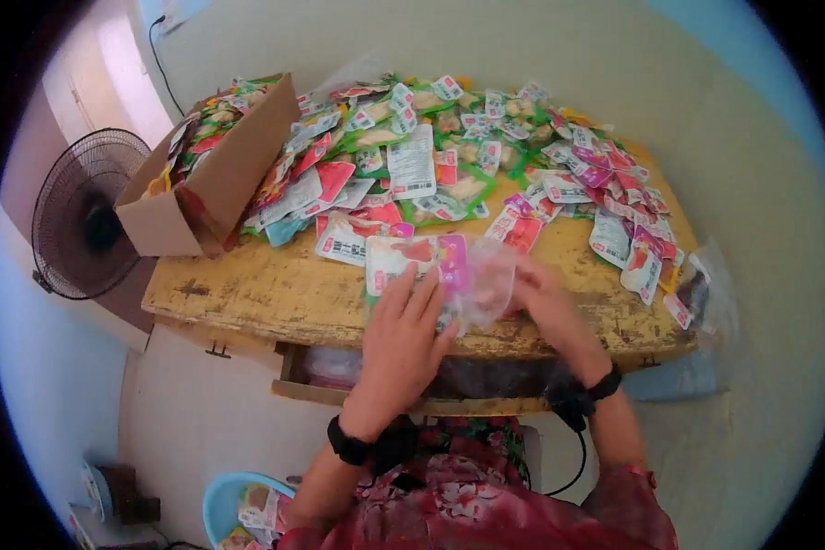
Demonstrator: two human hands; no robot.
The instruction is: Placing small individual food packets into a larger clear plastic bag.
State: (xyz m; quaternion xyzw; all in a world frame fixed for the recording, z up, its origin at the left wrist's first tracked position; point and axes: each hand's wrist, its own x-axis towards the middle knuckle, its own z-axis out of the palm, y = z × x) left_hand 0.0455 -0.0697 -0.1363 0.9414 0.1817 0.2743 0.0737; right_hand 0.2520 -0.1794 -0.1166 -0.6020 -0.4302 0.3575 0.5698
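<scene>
My left hand (402, 344) lies palm down on a food packet (412, 251) with white and purple parts, at the front of the worn yellow wooden table (247, 295). To its right, my right hand (543, 295), somewhat blurred, has its fingers at a clear plastic bag (491, 275) that overlaps the packet's right side. How firmly those fingers grip the bag is hard to see. Just behind the packet, a white and red sachet (347, 237) rests on the tabletop.
Many food packets (412, 161) are heaped across the table's back. An open cardboard box (247, 151) of packets stands at the left, near a fan (89, 213). Below the front edge a drawer (316, 392) is pulled out. A blue basin (220, 509) with packets sits lower left.
</scene>
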